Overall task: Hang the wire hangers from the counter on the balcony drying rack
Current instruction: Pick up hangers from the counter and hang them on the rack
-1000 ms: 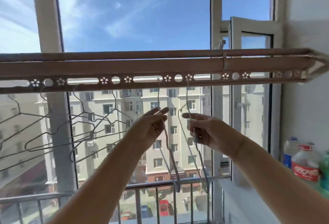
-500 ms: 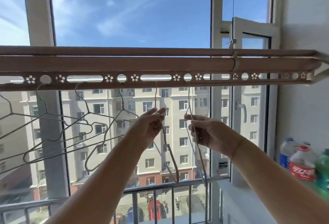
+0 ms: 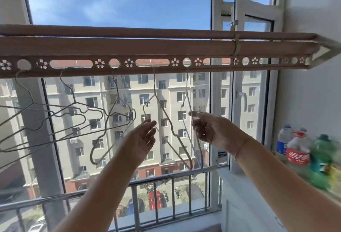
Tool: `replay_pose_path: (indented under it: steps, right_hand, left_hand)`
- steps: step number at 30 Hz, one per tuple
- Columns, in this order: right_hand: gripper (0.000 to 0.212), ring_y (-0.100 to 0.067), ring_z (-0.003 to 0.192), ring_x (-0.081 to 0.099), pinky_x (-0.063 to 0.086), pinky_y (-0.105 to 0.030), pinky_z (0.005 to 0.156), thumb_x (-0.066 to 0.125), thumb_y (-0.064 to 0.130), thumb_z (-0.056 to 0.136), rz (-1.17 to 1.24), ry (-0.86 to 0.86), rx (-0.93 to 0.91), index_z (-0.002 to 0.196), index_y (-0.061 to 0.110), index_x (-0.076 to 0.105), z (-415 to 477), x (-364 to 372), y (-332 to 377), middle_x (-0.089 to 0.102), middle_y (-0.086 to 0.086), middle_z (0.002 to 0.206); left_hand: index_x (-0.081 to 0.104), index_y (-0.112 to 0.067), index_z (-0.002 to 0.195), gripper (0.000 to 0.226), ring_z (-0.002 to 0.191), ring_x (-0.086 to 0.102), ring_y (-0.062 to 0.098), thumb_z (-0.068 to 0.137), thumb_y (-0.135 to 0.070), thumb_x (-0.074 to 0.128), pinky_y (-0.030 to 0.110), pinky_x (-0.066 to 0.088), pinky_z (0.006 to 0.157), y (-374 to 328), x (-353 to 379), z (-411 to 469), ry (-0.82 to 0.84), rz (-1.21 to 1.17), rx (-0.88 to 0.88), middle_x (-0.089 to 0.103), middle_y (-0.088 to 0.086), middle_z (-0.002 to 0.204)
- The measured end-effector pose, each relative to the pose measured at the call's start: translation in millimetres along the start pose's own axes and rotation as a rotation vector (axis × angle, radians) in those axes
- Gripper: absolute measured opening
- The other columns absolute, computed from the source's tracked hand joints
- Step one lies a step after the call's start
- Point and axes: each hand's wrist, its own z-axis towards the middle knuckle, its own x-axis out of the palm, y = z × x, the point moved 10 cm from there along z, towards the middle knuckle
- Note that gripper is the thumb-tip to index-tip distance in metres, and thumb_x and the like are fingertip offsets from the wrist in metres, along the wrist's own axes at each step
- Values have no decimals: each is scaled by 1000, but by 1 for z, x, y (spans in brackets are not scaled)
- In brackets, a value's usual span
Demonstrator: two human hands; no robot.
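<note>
Both hands are opening and coming away from the wire. Half a second ago each was pinching a hanger under the rack. Now the left hand (image 3: 145,137) is hovering with relaxed, loosely spread fingers and holding nothing. The right hand (image 3: 208,128) is spreading its fingers too, and its fingertips (image 3: 191,113) are lying right at the wire; whether they are touching it cannot be told.

One thin grey wire hanger (image 3: 166,117) is hanging by its hook from a long slot, and the second thin grey wire hanger (image 3: 187,88) is hanging from the round hole just beside it. Both holes are cut in the lower strip of the pinkish-brown metal drying rack (image 3: 129,49), which is pierced with flower shapes. Judging from this, these two are now placed, and the hands are free to fetch more.

Three more grey wire hangers (image 3: 73,101) are hanging further left on that strip, tilting and overlapping one another. The counter they come from is not clearly showing, so how many are waiting there cannot be told.

By the right-hand wall three capped containers are standing close together: a clear plastic bottle with a red label (image 3: 298,150), a clear bottle with a blue label (image 3: 282,139) behind it, and a green plastic bottle (image 3: 321,148). All are blurred, so their fill levels are not readable.
</note>
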Motion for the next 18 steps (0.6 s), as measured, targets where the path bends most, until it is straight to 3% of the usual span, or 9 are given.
replay_pose_path:
  steps: [3, 9, 13, 15, 18]
  right_hand:
    - [23, -10, 60, 53, 46, -20, 53, 48, 16, 94, -82, -55, 6, 114, 10, 59, -7, -21, -19, 59, -1, 73]
    - [29, -13, 78, 53, 43, -23, 68, 55, 19, 91, -261, -256, 71, 119, 11, 55, -36, -86, -81, 57, -4, 89]
    - [45, -16, 103, 53, 41, -21, 74, 61, 28, 87, -435, -418, 106, 128, 14, 49, -69, -145, -117, 56, -4, 113]
    - [49, -15, 103, 52, 41, -18, 74, 62, 24, 87, -461, -512, 118, 131, 11, 45, -94, -177, -132, 54, -7, 117]
    - [55, -21, 114, 49, 43, -26, 84, 64, 22, 86, -506, -678, 174, 134, 9, 41, -139, -230, -156, 46, -15, 132]
  left_hand:
    - [64, -12, 99, 16, 61, 57, 8, 88, -5, 54, 18, 45, 50, 31, -22, -3, -51, 6, -59, 69, -1, 74]
    - [64, -15, 99, 17, 63, 62, 8, 86, -7, 55, 19, 45, 55, 128, -43, -6, -38, 176, -278, 71, -4, 74]
    - [63, -17, 106, 19, 81, 60, 9, 90, -13, 53, 23, 43, 68, 198, -30, -3, 64, 342, -384, 73, -8, 81]
    - [63, -17, 106, 18, 88, 59, 11, 91, -15, 53, 26, 42, 74, 236, -22, -3, 109, 399, -449, 71, -5, 90]
    - [63, -19, 107, 18, 94, 59, 12, 92, -16, 55, 27, 42, 79, 297, -2, -9, 179, 474, -555, 67, -2, 105]
